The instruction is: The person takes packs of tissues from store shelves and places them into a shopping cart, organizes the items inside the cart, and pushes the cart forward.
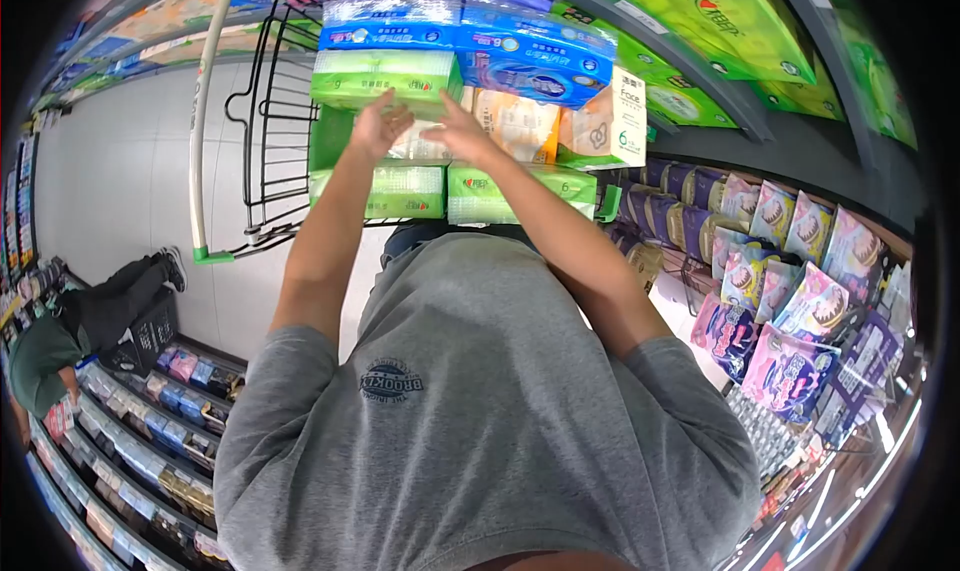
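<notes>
Better take by both ends the green, film-wrapped, brick-shaped pack [385, 78] in the black wire trolley [199, 121]: probably light, soft, slippery. Cannot tell if touching, with fingers wide on left hand [377, 131] and right hand [463, 136].

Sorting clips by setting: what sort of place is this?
Most likely a supermarket or similar shop: a shopping cart loaded with wrapped multipacks, matching-style green packs stocked on a shelf beside it, and rows of bagged goods displayed on the right.
</notes>
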The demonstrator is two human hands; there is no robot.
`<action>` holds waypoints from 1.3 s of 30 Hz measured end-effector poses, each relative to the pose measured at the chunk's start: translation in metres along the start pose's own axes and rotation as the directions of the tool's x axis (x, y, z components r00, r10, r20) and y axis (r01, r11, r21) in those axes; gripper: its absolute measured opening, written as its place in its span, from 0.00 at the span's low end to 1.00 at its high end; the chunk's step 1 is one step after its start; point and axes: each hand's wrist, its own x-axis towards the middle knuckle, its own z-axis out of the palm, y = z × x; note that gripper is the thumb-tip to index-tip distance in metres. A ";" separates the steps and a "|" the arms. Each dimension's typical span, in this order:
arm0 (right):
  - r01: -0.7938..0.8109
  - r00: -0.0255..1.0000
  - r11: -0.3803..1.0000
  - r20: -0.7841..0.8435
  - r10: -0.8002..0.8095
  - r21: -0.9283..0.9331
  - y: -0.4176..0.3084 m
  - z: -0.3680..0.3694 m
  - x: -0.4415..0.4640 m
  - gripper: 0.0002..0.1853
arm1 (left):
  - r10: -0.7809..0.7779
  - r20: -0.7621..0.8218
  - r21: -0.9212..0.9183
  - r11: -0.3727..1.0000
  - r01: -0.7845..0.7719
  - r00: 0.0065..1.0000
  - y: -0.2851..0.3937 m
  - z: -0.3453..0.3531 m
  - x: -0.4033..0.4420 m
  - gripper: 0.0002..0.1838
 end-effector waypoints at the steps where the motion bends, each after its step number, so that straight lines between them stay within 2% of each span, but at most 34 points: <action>1: 0.037 0.999 0.994 -0.016 -0.039 -0.105 0.016 0.001 0.001 0.52 | -0.022 0.068 0.017 1.000 0.021 0.997 -0.010 0.008 -0.003 0.31; 2: 0.010 1.000 0.990 -0.010 -0.011 -0.138 0.022 0.000 -0.008 0.51 | -0.057 0.057 0.089 0.995 0.052 0.997 -0.018 0.016 -0.003 0.31; 3: 0.083 0.990 0.983 -0.099 -0.100 -0.163 0.034 0.005 -0.017 0.51 | -0.060 0.077 0.095 0.994 0.052 0.995 -0.024 0.018 -0.001 0.31; 5: 0.056 0.996 0.949 -0.054 -0.077 -0.311 0.037 -0.003 -0.037 0.42 | -0.080 0.184 0.156 0.986 0.051 0.980 -0.037 0.019 0.003 0.31; 6: 0.057 0.994 0.948 -0.074 -0.084 -0.314 0.039 -0.006 -0.046 0.42 | -0.091 0.149 0.183 0.981 0.063 0.985 -0.044 0.022 0.003 0.28; 7: 0.120 0.985 0.935 -0.075 -0.154 -0.333 0.042 -0.011 -0.053 0.36 | -0.092 0.167 0.193 0.979 0.059 0.982 -0.050 0.022 0.002 0.28; 8: 0.188 0.971 0.916 -0.077 -0.228 -0.354 0.038 -0.015 -0.062 0.30 | -0.123 0.169 0.282 0.957 0.072 0.978 -0.054 0.021 0.004 0.26; 9: 0.217 0.949 0.908 -0.139 -0.282 -0.359 0.034 -0.022 -0.075 0.19 | -0.152 0.171 0.370 0.926 0.080 0.974 -0.058 0.020 0.005 0.24; 11: 0.256 0.914 0.901 -0.217 -0.344 -0.351 0.033 -0.040 -0.095 0.14 | -0.106 0.188 0.411 0.911 0.020 0.976 -0.064 0.014 0.007 0.20; 13: 0.327 0.860 0.899 -0.302 -0.411 -0.291 0.045 -0.066 -0.113 0.11 | -0.104 0.194 0.441 0.897 0.008 0.975 -0.063 0.010 0.009 0.19; 15: 0.194 0.861 0.951 -0.423 -0.282 -0.239 0.045 -0.097 -0.141 0.10 | -0.048 0.197 0.578 0.813 -0.077 0.979 -0.059 0.016 0.015 0.16; 17: 0.206 0.853 0.926 -0.405 -0.328 -0.315 0.061 -0.143 -0.151 0.09 | -0.017 0.192 0.707 0.696 -0.126 0.981 -0.042 0.058 -0.007 0.15; 19: 0.192 0.835 0.932 -0.448 -0.320 -0.308 0.046 -0.190 -0.168 0.09 | 0.022 0.284 0.737 0.634 -0.233 0.959 -0.027 0.110 -0.022 0.14; 21: 0.171 0.808 0.908 -0.473 -0.351 -0.382 0.008 -0.239 -0.190 0.10 | 0.099 0.446 0.758 0.486 -0.435 0.889 -0.017 0.152 -0.022 0.12; 22: 0.170 0.759 0.866 -0.498 -0.419 -0.469 -0.019 -0.263 -0.201 0.10 | 0.100 0.472 0.753 0.471 -0.460 0.876 -0.009 0.180 -0.027 0.12; 23: 0.163 0.712 0.821 -0.511 -0.482 -0.547 -0.043 -0.284 -0.212 0.10 | 0.140 0.591 0.714 0.369 -0.595 0.795 -0.001 0.212 -0.035 0.10; 24: 0.228 0.613 0.770 -0.527 -0.589 -0.596 -0.063 -0.306 -0.221 0.10 | 0.168 0.696 0.652 0.259 -0.713 0.698 0.009 0.245 -0.048 0.09; 25: 0.286 0.502 0.708 -0.528 -0.685 -0.646 -0.085 -0.329 -0.229 0.10 | 0.140 0.788 0.566 0.221 -0.794 0.600 0.020 0.284 -0.074 0.09; 26: 0.251 0.468 0.708 -0.557 -0.686 -0.660 -0.111 -0.350 -0.242 0.10 | 0.180 0.826 0.497 0.217 -0.840 0.534 0.022 0.317 -0.086 0.09; 27: 0.215 0.430 0.707 -0.584 -0.688 -0.674 -0.137 -0.372 -0.254 0.10 | 0.153 0.873 0.416 0.263 -0.870 0.463 0.027 0.353 -0.107 0.10; 29: 0.313 0.190 0.587 -0.556 -0.809 -0.747 -0.172 -0.414 -0.267 0.11 | 0.163 0.923 0.321 0.173 -0.931 0.348 0.030 0.420 -0.148 0.12; 30: 0.303 0.115 0.573 -0.568 -0.815 -0.761 -0.190 -0.432 -0.276 0.11 | 0.167 0.941 0.275 0.120 -0.954 0.293 0.030 0.452 -0.167 0.12; 31: 0.291 0.040 0.560 -0.575 -0.817 -0.776 -0.206 -0.448 -0.285 0.12 | 0.167 0.960 0.199 0.150 -0.968 0.223 0.029 0.481 -0.177 0.13; 32: 0.243 -0.032 0.565 -0.589 -0.808 -0.788 -0.220 -0.464 -0.293 0.12 | 0.176 0.976 0.109 0.102 -0.989 0.126 0.028 0.510 -0.179 0.14; 33: 0.196 -0.104 0.570 -0.595 -0.797 -0.798 -0.233 -0.479 -0.301 0.13 | 0.196 0.976 0.077 0.103 -0.992 0.096 0.026 0.537 -0.188 0.15; 34: 0.130 -0.122 0.639 -0.652 -0.749 -0.758 -0.242 -0.493 -0.307 0.16 | 0.208 0.976 0.053 0.058 -0.997 0.064 0.025 0.563 -0.191 0.18; 35: 0.086 -0.160 0.646 -0.651 -0.742 -0.758 -0.246 -0.514 -0.307 0.19 | 0.215 0.975 0.044 0.046 -0.998 0.053 0.023 0.588 -0.192 0.18; 37: -0.067 -0.105 0.696 -0.688 -0.718 -0.715 -0.251 -0.551 -0.310 0.26 | 0.291 0.953 0.084 0.009 -0.996 0.083 0.019 0.629 -0.191 0.28; 38: -0.058 -0.102 0.692 -0.685 -0.721 -0.719 -0.251 -0.565 -0.312 0.26 | 0.297 0.951 0.088 0.001 -0.996 0.084 0.019 0.645 -0.187 0.28; 39: -0.156 -0.125 0.674 -0.662 -0.739 -0.722 -0.250 -0.578 -0.313 0.29 | 0.322 0.941 0.130 -0.046 -0.990 0.108 0.019 0.659 -0.182 0.33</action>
